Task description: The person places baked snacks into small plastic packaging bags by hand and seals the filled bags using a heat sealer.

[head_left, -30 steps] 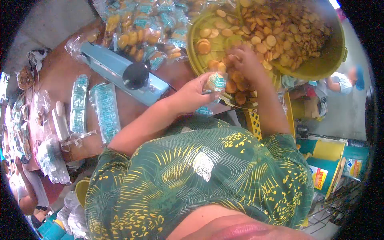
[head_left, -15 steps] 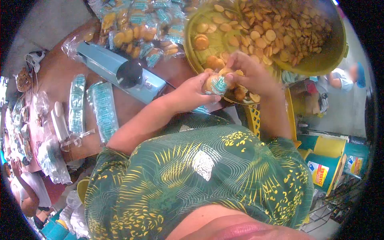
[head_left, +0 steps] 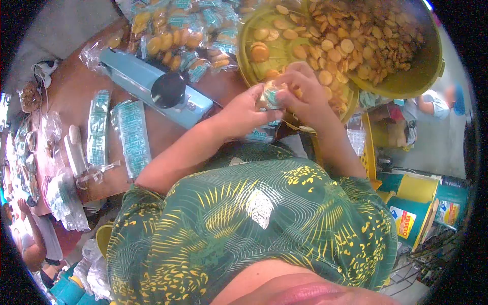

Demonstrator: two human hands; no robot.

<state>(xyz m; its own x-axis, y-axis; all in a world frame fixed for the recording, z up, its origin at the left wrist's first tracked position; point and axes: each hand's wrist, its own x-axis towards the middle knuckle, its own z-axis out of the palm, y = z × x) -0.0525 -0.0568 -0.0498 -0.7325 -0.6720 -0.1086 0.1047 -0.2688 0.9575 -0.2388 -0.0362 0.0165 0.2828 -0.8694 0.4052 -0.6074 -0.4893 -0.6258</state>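
A small clear packet with teal print (head_left: 272, 97) is held between both my hands, over the near rim of the yellow basin. My left hand (head_left: 246, 109) grips the packet from the left, with thumb and fingers closed on it. From the right, my right hand (head_left: 305, 96) has its bent fingers at the packet's upper part and covers some of it. Something pale shows inside, mostly hidden by the fingers. Just beyond my hands, round golden biscuits (head_left: 351, 40) fill much of the yellow basin (head_left: 250, 58).
Filled biscuit packets (head_left: 188, 30) are heaped at the back. A light-blue device resembling a bag sealer (head_left: 152, 86) lies left of my hands. Flat teal-printed packet strips (head_left: 133, 137) rest on the brown table (head_left: 66, 109). Other people (head_left: 434, 104) are at the sides.
My right hand has moved left and closed over the packet, which now looks smaller and bunched. Biscuits seen under my hands before are now mostly covered.
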